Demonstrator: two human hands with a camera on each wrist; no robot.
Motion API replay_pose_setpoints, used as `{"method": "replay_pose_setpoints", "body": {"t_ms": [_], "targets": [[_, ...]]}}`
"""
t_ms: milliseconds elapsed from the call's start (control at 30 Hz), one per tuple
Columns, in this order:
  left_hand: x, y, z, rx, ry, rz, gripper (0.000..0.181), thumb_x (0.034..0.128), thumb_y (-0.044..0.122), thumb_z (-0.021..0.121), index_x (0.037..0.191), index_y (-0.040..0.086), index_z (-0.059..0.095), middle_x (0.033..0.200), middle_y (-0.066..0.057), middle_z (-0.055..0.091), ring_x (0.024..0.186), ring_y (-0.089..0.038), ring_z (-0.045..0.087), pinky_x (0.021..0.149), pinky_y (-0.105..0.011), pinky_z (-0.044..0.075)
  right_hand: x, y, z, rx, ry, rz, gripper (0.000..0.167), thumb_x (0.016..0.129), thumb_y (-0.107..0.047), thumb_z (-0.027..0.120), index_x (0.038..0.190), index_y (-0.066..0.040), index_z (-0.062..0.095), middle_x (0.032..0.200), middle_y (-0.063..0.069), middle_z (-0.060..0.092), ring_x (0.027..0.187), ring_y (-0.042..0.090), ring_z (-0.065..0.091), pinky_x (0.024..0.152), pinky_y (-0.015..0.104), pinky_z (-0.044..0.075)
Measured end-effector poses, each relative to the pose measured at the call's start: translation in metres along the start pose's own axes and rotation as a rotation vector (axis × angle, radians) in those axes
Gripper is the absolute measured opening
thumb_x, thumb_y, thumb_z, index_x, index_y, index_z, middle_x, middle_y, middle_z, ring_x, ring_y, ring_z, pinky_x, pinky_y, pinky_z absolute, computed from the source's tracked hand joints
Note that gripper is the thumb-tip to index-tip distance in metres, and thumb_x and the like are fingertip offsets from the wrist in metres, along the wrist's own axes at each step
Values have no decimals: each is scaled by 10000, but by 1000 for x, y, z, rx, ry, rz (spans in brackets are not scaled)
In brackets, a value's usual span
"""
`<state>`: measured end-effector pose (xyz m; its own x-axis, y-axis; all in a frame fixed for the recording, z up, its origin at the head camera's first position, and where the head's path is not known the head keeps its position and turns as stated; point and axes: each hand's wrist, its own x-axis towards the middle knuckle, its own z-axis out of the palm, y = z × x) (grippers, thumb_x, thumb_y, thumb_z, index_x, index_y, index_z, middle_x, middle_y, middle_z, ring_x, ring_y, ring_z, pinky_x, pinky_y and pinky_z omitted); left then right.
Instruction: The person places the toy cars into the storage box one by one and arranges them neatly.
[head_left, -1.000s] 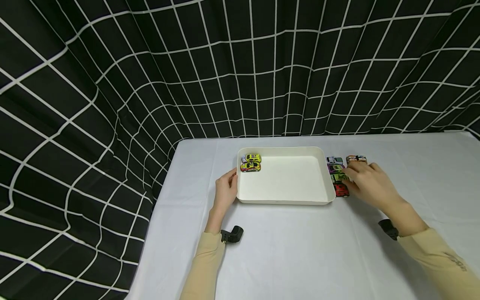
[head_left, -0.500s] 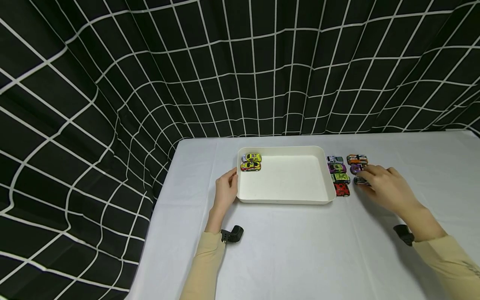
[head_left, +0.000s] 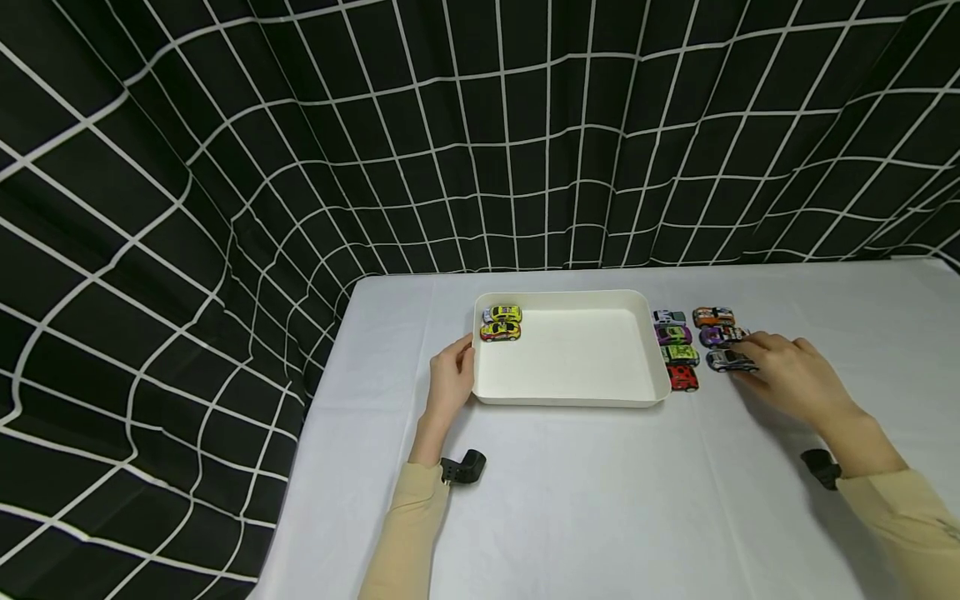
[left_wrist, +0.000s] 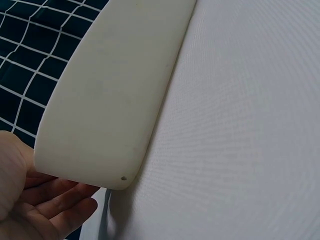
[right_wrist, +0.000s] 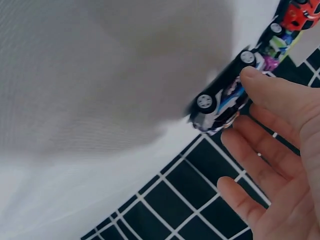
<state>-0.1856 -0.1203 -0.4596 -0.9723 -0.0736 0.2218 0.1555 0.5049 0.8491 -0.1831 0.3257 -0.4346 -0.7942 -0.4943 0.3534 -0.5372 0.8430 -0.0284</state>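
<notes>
My left hand (head_left: 450, 382) rests with its fingertips against the left wall of the white tray (head_left: 570, 402); in the left wrist view its relaxed fingers (left_wrist: 72, 215) lie by the tray's corner. Two yellow toy cars (head_left: 501, 332) lie in the tray's back left corner. Right of the tray, my right hand (head_left: 798, 375) is at the right ends of a dark grey car (head_left: 729, 361) and a purple-and-white car (head_left: 722, 336). The right wrist view shows the thumb touching the side of a car (right_wrist: 222, 100), the other fingers loosely extended.
An orange car (head_left: 713, 317) lies behind those two. Beside the tray's right wall is a column with a silver car (head_left: 669, 318), a purple car (head_left: 673, 335), a green car (head_left: 680, 355) and a red car (head_left: 683, 378). A black gridded curtain (head_left: 525, 167) hangs behind the white-covered table (head_left: 600, 500).
My right hand has moved right, from over the column by the tray to the right ends of the neighbouring cars, uncovering several cars. My left hand and the tray have not moved.
</notes>
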Motion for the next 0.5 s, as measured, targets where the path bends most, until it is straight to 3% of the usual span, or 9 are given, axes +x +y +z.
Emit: {"method": "replay_pose_setpoints", "body": {"t_ms": [500], "targets": [[1, 0, 0, 0, 3, 1, 299, 935, -5, 496, 1215, -100, 542, 1070, -244, 624, 874, -264, 646, 695, -230, 546, 2, 11, 5, 35, -30, 48, 386, 613, -31, 789, 960, 47, 640, 946, 236, 600, 852, 391, 565, 607, 521, 410]]}}
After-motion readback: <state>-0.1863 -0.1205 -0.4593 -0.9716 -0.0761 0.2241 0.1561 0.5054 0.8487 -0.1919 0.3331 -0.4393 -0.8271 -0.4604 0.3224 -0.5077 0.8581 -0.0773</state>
